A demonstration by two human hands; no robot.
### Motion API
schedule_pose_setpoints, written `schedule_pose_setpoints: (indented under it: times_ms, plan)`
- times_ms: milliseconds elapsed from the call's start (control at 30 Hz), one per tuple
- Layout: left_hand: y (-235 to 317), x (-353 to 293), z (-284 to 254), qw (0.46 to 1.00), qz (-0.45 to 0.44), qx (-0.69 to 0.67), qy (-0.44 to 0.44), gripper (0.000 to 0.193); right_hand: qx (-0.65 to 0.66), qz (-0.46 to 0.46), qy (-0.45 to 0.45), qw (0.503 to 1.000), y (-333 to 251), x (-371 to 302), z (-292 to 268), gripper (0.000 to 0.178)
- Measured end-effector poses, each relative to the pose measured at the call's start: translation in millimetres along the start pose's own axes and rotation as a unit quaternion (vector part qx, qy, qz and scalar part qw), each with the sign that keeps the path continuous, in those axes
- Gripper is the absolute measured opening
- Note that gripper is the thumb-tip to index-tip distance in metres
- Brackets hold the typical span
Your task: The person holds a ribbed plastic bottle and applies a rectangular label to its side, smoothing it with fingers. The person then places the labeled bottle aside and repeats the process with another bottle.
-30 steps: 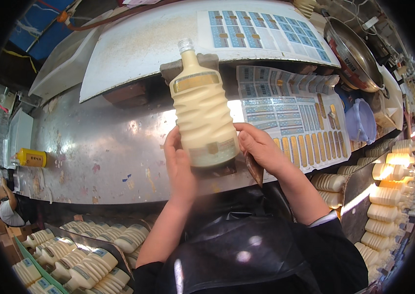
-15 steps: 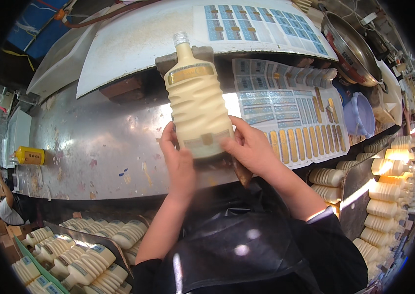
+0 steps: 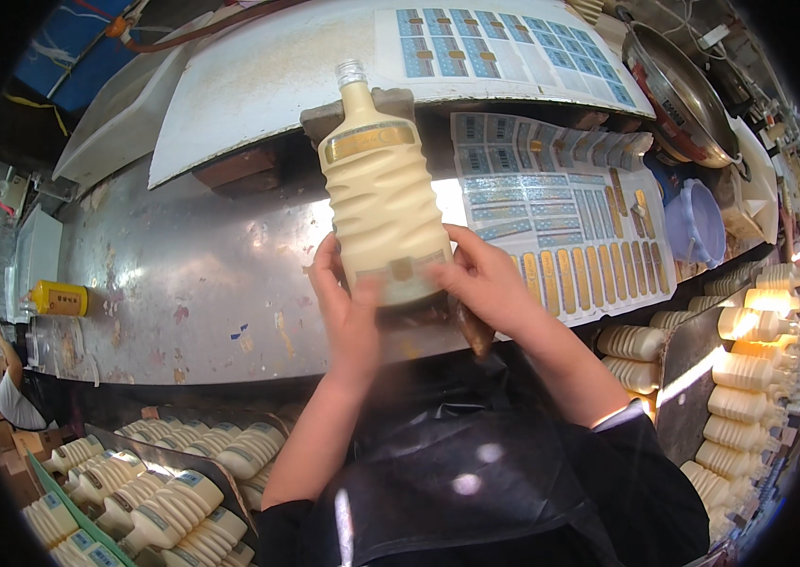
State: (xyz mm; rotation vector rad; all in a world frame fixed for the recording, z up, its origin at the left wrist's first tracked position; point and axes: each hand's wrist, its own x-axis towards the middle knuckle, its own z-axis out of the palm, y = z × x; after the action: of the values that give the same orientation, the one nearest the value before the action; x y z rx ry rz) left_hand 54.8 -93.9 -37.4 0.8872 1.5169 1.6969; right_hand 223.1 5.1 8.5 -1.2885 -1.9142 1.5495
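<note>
Currently, a cream-coloured, wavy-sided bottle with a clear threaded mouth is laid flat above the brushed-metal tabletop, its mouth pointed away from the wearer and its shoulder set at a grey, notched block.

Handling (judged): the wall is probably stiff, perhaps coated glass, hence breakable; moderate weight is presumed, though any fill cannot be told. Some slip is to be expected on the smooth skin, less on the moulded waves. Hold is best taken at both flanks near the base, with the slim neck spared.

Left hand: partly curled, its fingers set against the lower left flank, the thumb laid near the label's edge; blurred. Right hand: half closed about the lower right flank, thumb pressed near the grey-gold lower label. Between both, the base is cradled.
</note>
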Motion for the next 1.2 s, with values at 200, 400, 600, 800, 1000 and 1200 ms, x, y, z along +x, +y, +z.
schedule_pose_setpoints:
  times_ms: [200, 400, 600, 800, 1000, 1200]
  plan:
    - [3, 5, 2, 1.0, -0.005, 0.006, 0.008, 0.074, -0.114, 0.035, 0.017, 0.993, -35, -4, -2, 0.068]
    - [7, 6, 8, 0.999, 0.001, 0.044, 0.023, 0.072, -0.151, 0.036, 0.024, 0.988, -41, -2, 1, 0.071]
    - [11, 6, 11, 0.999, -0.002, 0.027, 0.021, 0.074, -0.134, 0.022, 0.031, 0.99, -29, 0, 3, 0.076]
    - [8, 6, 8, 0.999, 0.0, 0.035, 0.021, 0.075, -0.126, 0.016, 0.035, 0.991, -26, 1, 4, 0.08]
    - [4, 6, 7, 0.999, 0.009, 0.029, 0.018, 0.075, -0.116, 0.034, 0.021, 0.992, -33, -1, 3, 0.073]
    - [8, 6, 8, 1.0, 0.004, 0.013, 0.014, 0.075, -0.114, 0.033, 0.023, 0.993, -33, -2, 4, 0.072]
